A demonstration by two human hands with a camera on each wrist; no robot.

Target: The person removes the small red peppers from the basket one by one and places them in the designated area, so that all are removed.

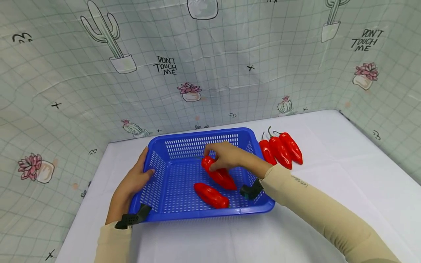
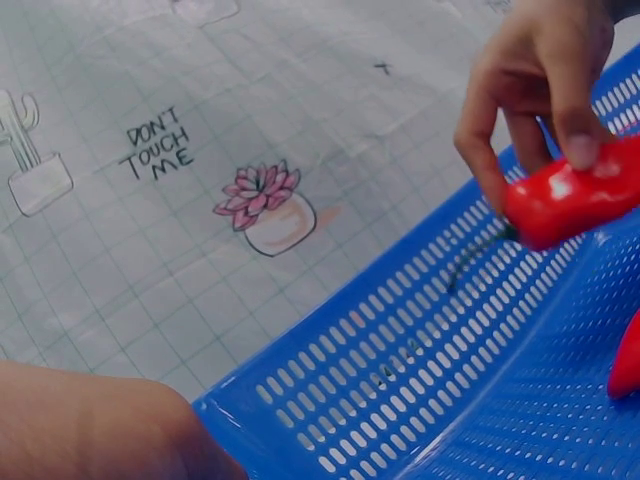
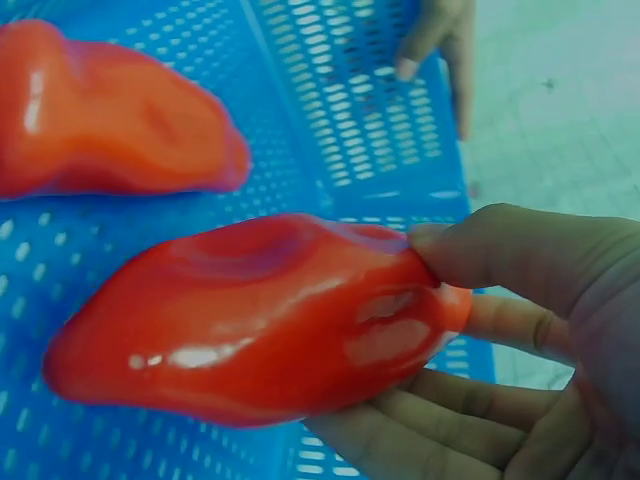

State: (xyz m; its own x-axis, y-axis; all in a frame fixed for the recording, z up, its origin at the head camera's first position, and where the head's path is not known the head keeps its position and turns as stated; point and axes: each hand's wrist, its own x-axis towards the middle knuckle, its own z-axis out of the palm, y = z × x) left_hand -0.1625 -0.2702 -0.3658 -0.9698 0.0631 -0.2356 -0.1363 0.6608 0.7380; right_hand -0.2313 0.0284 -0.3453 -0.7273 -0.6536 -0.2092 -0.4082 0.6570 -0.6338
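Observation:
My right hand (image 1: 227, 155) pinches a red chili pepper (image 1: 222, 178) near its stem end, thumb on one side and fingers on the other. The pepper hangs inside a blue plastic basket (image 1: 179, 179), its thin green stem (image 2: 478, 258) showing in the left wrist view. Below it, a second red pepper (image 1: 210, 195) lies on the basket floor. At the basket's left side, my left hand (image 1: 135, 178) holds the rim, thumb over the inner edge and fingers along the outside. Most of that hand is cropped out of the left wrist view.
Three more red peppers (image 1: 280, 151) lie side by side on the white table (image 1: 335, 175), just right of the basket. Behind the table hangs a grid-patterned cloth (image 1: 223, 84) printed with cacti.

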